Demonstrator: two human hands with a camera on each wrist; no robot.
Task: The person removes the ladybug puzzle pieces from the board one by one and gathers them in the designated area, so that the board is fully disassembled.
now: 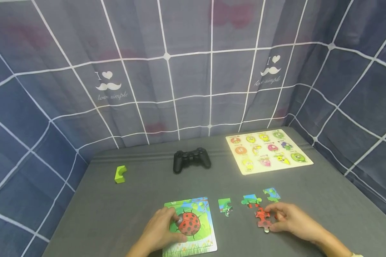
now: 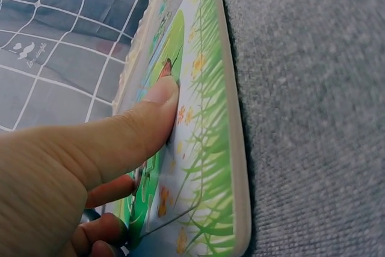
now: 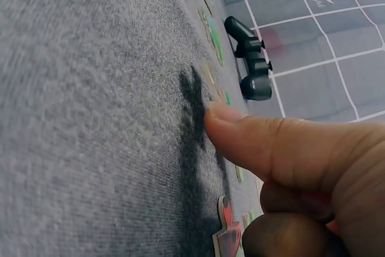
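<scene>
A ladybug puzzle board point(image 1: 196, 246) lies flat at the front. My left hand point(image 1: 161, 226) rests on its left side, thumb point(image 2: 135, 139) on the printed surface and other fingers by the ladybug's head. To the right, my right hand point(image 1: 291, 219) pinches a red, black-spotted puzzle piece point(image 1: 262, 217) between thumb and fingers. Another red piece point(image 3: 228, 236) lies under this hand in the right wrist view. Near the held piece lie a green corner piece point(image 1: 224, 205), a blue-green piece point(image 1: 251, 198) and a blue corner piece point(image 1: 272, 193).
A black game controller point(image 1: 191, 159) sits at the back centre. A fruit picture board point(image 1: 239, 162) lies at the back right, and a lime-green notched block point(image 1: 119, 175) at the left. A checked curtain point(image 1: 193, 82) encloses the grey table point(image 1: 141, 192) behind and at both sides.
</scene>
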